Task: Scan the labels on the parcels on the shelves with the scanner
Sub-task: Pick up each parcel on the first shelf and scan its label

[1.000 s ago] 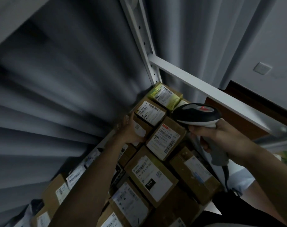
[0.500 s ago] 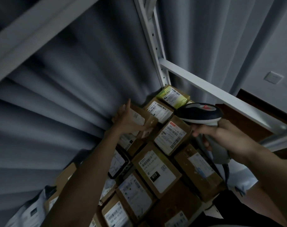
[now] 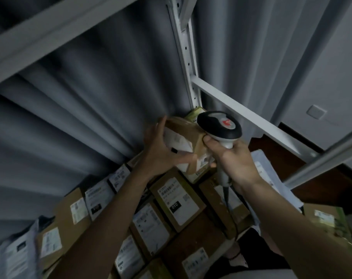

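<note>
At the shelf's back corner, our left hand (image 3: 161,152) grips a small, stiff, seemingly light cardboard parcel (image 3: 188,141) by its edges; our right hand (image 3: 235,160) clasps the scanner (image 3: 219,127).

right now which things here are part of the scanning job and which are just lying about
Part of the job:
- scanner, held in the right hand
- lifted brown parcel, held by the left hand
- labelled parcels lying on the shelf

Just there:
- grey curtain behind the shelf
- white shelf frame
- wall switch
</note>
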